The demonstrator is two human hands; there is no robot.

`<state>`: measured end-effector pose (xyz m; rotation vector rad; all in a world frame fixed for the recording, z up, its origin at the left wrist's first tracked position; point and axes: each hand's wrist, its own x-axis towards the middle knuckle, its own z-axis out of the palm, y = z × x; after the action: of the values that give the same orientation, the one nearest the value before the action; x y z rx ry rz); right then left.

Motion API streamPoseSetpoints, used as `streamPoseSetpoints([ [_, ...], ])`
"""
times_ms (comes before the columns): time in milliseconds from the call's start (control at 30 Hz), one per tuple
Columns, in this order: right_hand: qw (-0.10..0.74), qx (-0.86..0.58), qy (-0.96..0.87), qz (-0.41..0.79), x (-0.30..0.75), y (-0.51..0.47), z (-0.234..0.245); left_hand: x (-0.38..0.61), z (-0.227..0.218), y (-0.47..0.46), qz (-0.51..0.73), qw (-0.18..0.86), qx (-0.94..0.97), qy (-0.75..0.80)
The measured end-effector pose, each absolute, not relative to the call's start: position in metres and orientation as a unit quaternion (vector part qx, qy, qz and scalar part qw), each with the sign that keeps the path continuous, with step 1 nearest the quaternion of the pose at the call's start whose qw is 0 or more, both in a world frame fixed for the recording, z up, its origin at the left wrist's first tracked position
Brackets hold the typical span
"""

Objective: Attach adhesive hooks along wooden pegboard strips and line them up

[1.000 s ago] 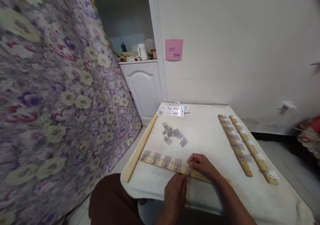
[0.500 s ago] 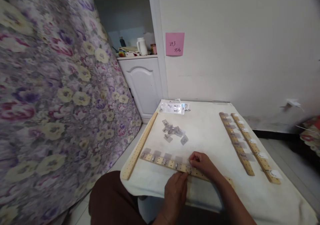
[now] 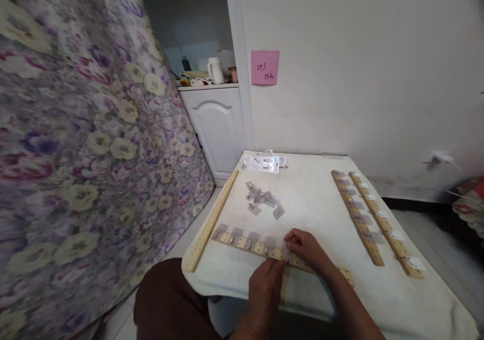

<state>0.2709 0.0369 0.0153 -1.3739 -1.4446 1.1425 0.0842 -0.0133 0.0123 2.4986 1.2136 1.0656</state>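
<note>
A wooden strip with holes (image 3: 249, 246) lies across the near side of a white-covered table (image 3: 313, 204), with several small clear hooks fitted along its left part. My right hand (image 3: 304, 249) is closed in a pinch over a small metal hook on the strip. My left hand (image 3: 264, 289) rests at the strip's near edge, fingers curled against it. A loose heap of clear hooks (image 3: 263, 200) lies behind the strip.
Two more wooden strips (image 3: 368, 219) with hooks lie on the table's right side, another bare strip (image 3: 212, 219) along its left edge. A clear packet (image 3: 260, 163) sits at the back. A flowered mattress (image 3: 75, 143) leans at left; a pink note (image 3: 265, 67) hangs on the wall.
The view has shifted slightly. My hands stay at the same spot on the strip, with only small finger movement.
</note>
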Motion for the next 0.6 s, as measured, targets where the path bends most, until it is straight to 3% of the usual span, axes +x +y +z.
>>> streamPoseSetpoints([
  [600, 0.422, -0.532, -0.548, 0.489, 0.2719, 0.0357, 0.0177, 0.0835, 0.01, -0.0133, 0.356, 0.059, 0.844, 0.398],
])
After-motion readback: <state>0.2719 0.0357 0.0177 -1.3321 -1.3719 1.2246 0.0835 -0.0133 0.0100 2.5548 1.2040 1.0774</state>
